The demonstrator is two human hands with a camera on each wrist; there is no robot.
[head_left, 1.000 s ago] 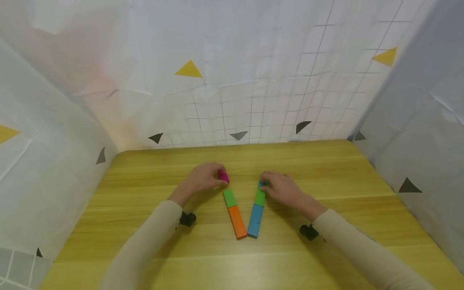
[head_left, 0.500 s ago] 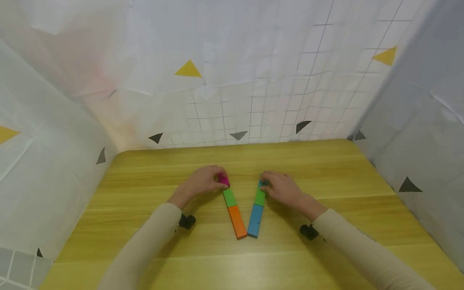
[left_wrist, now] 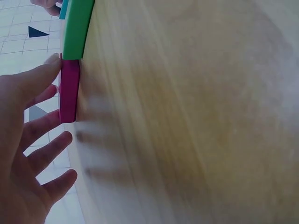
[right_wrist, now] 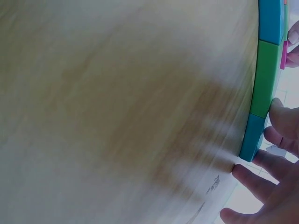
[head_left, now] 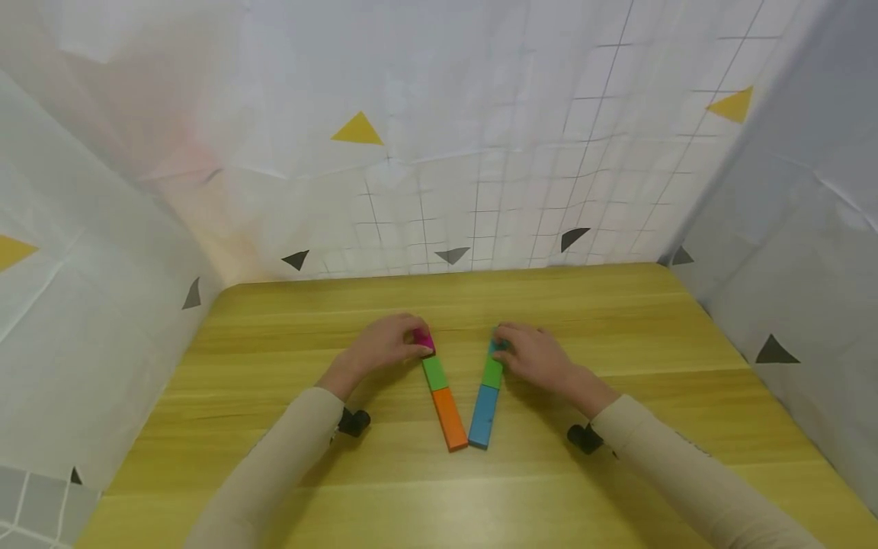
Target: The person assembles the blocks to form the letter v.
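My left hand (head_left: 382, 345) pinches a magenta block (left_wrist: 69, 91) between thumb and fingers. The block lies end to end against a green block (head_left: 435, 374), and an orange block (head_left: 450, 419) continues that row toward me. My right hand (head_left: 538, 358) holds a teal block (right_wrist: 252, 137) at the far end of a second row. Below the teal block come another green block (head_left: 491, 373) and a longer blue block (head_left: 483, 416). The two rows form a V, with the near ends of the orange and blue blocks meeting or almost meeting. In the head view, fingers partly cover the magenta and teal blocks.
A wood-grain table (head_left: 439, 503) carries the blocks. A white sheet (head_left: 439, 183) with grid lines and triangles stands behind it, and similar sheets flank both sides. Small black devices are worn at the left wrist (head_left: 354, 422) and right wrist (head_left: 584, 438).
My left hand has brought the magenta block slightly toward me, closing the gap to the green block in the left row. My right hand stays on the teal block.
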